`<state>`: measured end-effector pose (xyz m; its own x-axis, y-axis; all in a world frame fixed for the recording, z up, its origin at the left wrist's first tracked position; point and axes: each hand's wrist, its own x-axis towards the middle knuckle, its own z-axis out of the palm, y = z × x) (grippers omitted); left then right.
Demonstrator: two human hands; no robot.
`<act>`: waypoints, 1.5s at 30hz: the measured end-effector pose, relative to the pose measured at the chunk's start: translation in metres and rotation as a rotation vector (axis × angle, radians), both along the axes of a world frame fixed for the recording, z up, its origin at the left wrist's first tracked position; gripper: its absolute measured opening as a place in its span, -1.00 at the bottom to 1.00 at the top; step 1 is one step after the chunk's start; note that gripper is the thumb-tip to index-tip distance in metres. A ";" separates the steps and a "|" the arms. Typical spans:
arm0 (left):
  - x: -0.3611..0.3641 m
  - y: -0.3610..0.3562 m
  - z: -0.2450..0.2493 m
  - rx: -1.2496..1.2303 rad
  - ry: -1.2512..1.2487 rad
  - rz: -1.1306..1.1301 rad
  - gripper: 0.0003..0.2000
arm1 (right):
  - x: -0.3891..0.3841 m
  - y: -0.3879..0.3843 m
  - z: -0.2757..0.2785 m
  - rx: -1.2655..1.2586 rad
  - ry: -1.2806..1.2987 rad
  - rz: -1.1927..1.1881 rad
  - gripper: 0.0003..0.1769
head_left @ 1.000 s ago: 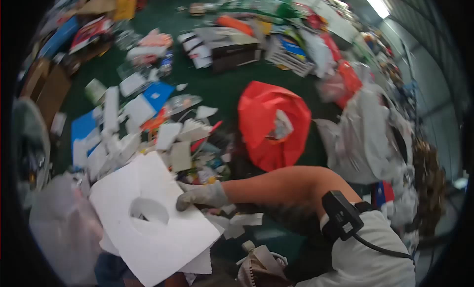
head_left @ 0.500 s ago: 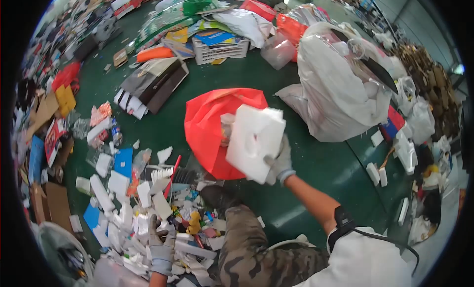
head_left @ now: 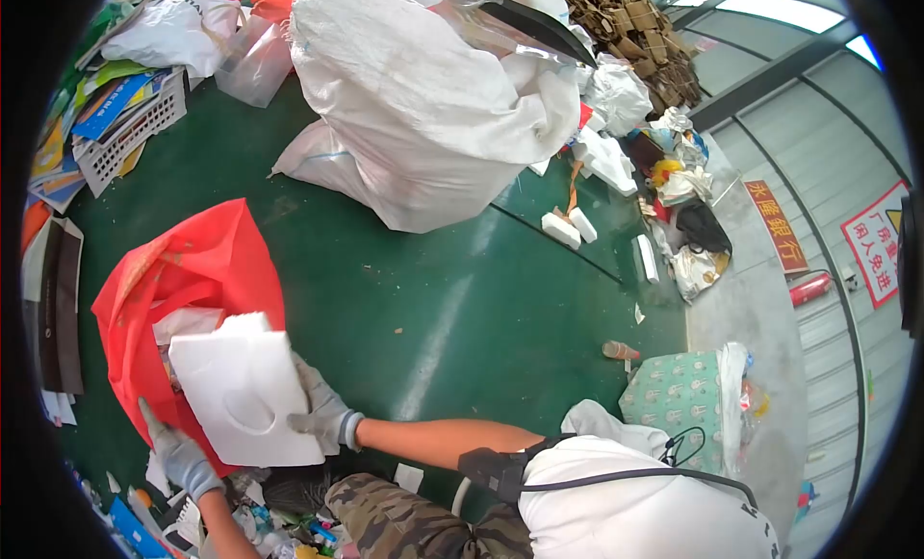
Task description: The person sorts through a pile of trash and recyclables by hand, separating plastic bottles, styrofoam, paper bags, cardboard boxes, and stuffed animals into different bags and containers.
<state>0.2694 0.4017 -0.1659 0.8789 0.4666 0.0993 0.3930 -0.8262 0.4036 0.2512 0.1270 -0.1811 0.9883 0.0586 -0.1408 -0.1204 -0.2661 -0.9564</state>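
Observation:
Gloved in grey, my right hand [head_left: 325, 410] grips the right edge of a stack of white foam pieces [head_left: 241, 395], thumb on the front face. The foam overlaps the opening of a red bag [head_left: 192, 251] on the green floor. Some pale items show inside the bag behind the foam. My left hand [head_left: 181, 460], also gloved, is at the bag's lower left edge with its index finger stretched upward against the red material. Whether its other fingers pinch the bag is hard to make out.
A large white sack [head_left: 414, 107] stands ahead. At the upper left is a white crate [head_left: 135, 136] of papers. Small foam blocks [head_left: 561, 230] lie right of the sack. A green patterned bag [head_left: 674, 395] is at the right, and mixed scraps [head_left: 279, 530] lie near my legs.
The view has swung right. My left hand has risen from the scrap pile to the red bag. My right hand still holds the foam, now lower against the bag's opening.

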 end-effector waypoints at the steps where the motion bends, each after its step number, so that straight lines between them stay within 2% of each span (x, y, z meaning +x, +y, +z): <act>1: -0.005 0.015 -0.006 -0.216 -0.055 0.033 -0.35 | 0.003 -0.008 0.001 0.351 -0.016 -0.052 0.17; 3: -0.015 0.029 0.002 -0.208 -0.101 0.019 -0.43 | 0.000 -0.041 -0.001 0.530 0.240 -0.091 0.10; 5: -0.036 0.030 0.013 -0.192 -0.134 0.013 -0.50 | -0.013 -0.092 0.007 0.509 0.410 -0.218 -0.15; 6: -0.048 0.018 0.020 -0.371 -0.221 0.019 -0.55 | -0.018 -0.132 0.008 0.462 0.784 -0.242 -0.49; 7: -0.059 0.006 0.031 -0.550 -0.311 0.025 -0.61 | -0.034 -0.172 -0.002 0.299 0.631 -0.191 -0.76; 8: -0.069 -0.006 0.046 -0.580 -0.310 0.044 -0.66 | -0.038 -0.203 0.011 0.353 0.653 -0.297 -0.79; 9: -0.088 -0.002 0.037 -0.614 -0.236 0.077 -0.65 | -0.046 -0.243 0.006 0.334 0.605 -0.412 -0.83; 11: -0.115 -0.009 0.038 -0.621 -0.255 0.179 -0.64 | -0.044 -0.309 0.022 0.261 0.470 -0.731 -0.62; 12: -0.127 -0.009 0.039 -0.618 -0.249 0.173 -0.64 | -0.040 -0.341 0.040 0.389 0.516 -0.889 -0.50; 13: -0.139 -0.010 0.040 -0.593 -0.261 0.245 -0.64 | -0.043 -0.389 0.035 0.551 0.486 -0.986 -0.37; 14: -0.151 -0.010 0.038 -0.571 -0.272 0.316 -0.64 | -0.050 -0.422 0.036 0.445 0.451 -1.178 -0.21; 15: -0.167 -0.003 0.029 -0.581 -0.267 0.309 -0.64 | -0.039 -0.420 0.056 0.064 0.597 -1.457 0.05; 17: -0.199 0.015 0.010 -0.280 -0.260 0.152 -0.61 | -0.046 -0.402 0.059 0.015 0.537 -1.324 0.05; 18: -0.207 0.006 0.015 -0.302 -0.243 0.177 -0.56 | -0.053 -0.406 0.019 0.080 0.499 -1.163 -0.06; 19: -0.199 -0.012 0.047 -0.305 -0.241 0.180 -0.56 | -0.051 -0.403 -0.014 0.068 0.616 -0.901 -0.23; 20: -0.180 -0.035 0.096 -0.248 -0.150 0.073 -0.58 | -0.021 -0.326 0.010 -0.072 0.685 -0.809 -0.38; 21: -0.175 -0.044 0.124 -0.183 -0.051 -0.025 -0.60 | -0.016 -0.276 0.006 -0.032 0.595 -0.527 -0.53; 22: -0.221 -0.012 0.089 -0.018 0.026 -0.110 -0.59 | -0.007 -0.216 0.009 0.059 0.537 -0.343 -0.65; 23: -0.246 0.014 0.075 -0.299 0.079 -0.126 -0.53 | 0.001 -0.159 0.026 0.054 0.481 -0.096 -0.65; 24: -0.291 0.026 0.061 -0.270 0.028 -0.029 -0.54 | 0.003 -0.117 0.022 0.089 0.436 0.125 -0.59; 25: -0.309 0.030 0.070 -0.209 0.120 -0.053 -0.53 | 0.006 -0.078 0.030 -0.043 0.272 0.392 -0.57; 26: -0.303 0.026 0.110 -0.096 0.338 -0.153 -0.53 | 0.013 -0.036 0.057 -0.093 0.200 0.602 -0.65; 27: -0.320 0.024 0.129 -0.077 0.343 -0.078 -0.48 | 0.009 -0.002 0.046 -0.011 0.057 0.757 -0.65; 28: -0.334 0.023 0.148 -0.107 0.395 0.029 -0.40 | 0.004 0.032 0.043 0.122 0.138 0.847 -0.63; 29: -0.358 0.026 0.151 -0.133 0.466 0.158 -0.25 | 0.007 0.061 0.054 0.058 -0.039 1.031 -0.58; 30: -0.377 0.022 0.153 -0.274 0.472 0.455 -0.18 | 0.005 0.087 0.050 0.039 -0.103 1.180 -0.52; 31: -0.399 0.020 0.148 -0.431 0.432 0.721 -0.11 | -0.003 0.114 0.047 0.025 -0.342 1.258 -0.39; 32: -0.440 0.029 0.121 -0.449 0.388 0.879 -0.05 | -0.016 0.140 0.047 -0.077 -0.413 1.331 -0.31; 34: -0.469 0.040 0.099 -0.420 0.348 1.109 0.07 | -0.041 0.175 0.051 -0.237 -0.516 1.444 -0.16; 36: -0.492 0.061 0.066 -0.372 0.292 1.072 0.08 | -0.061 0.197 0.039 -0.278 -0.663 1.488 -0.10; 38: -0.524 0.075 -0.003 -0.437 0.216 1.005 0.10 | -0.076 0.215 0.046 -0.261 -0.778 1.512 -0.12; 40: -0.496 0.068 -0.012 -0.607 0.356 0.907 0.10 | -0.090 0.235 0.064 -0.186 -0.937 1.541 -0.18; 41: -0.452 0.055 0.017 -0.657 0.538 0.807 0.08 | -0.099 0.248 0.067 -0.177 -0.955 1.557 -0.18; 43: -0.431 0.018 0.014 -0.419 0.496 0.881 0.05 | -0.122 0.274 0.076 -0.103 -1.025 1.679 -0.21; 45: -0.416 0.009 0.032 -0.457 0.475 0.912 0.03 | -0.159 0.304 0.080 -0.232 -1.124 1.791 -0.18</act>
